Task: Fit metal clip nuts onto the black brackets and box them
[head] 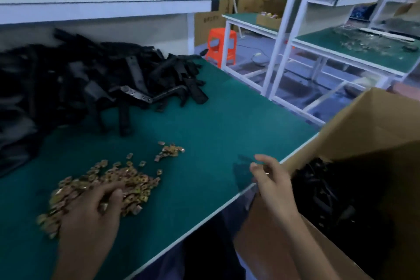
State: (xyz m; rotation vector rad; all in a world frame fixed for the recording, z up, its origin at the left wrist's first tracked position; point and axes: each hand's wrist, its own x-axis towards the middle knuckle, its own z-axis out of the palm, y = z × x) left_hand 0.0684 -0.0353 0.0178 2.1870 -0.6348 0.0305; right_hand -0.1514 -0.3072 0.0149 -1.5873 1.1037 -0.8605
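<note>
Clip nuts (pixel 118 179), small brassy-gold squares, lie heaped on the green desk (pixel 204 132) near piled black brackets (pixel 91 79). The left hand (pixel 91 216) curls its fingers into the heap, gripping some. The right hand (pixel 270 179) hangs half-curled beside the cardboard box (pixel 363 125), and I cannot tell whether it holds anything.

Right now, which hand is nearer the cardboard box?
Right. The right hand hangs at the table edge, just beside the near flap of the cardboard box. The left hand is farther off across the table, gripping metal clips.
</note>
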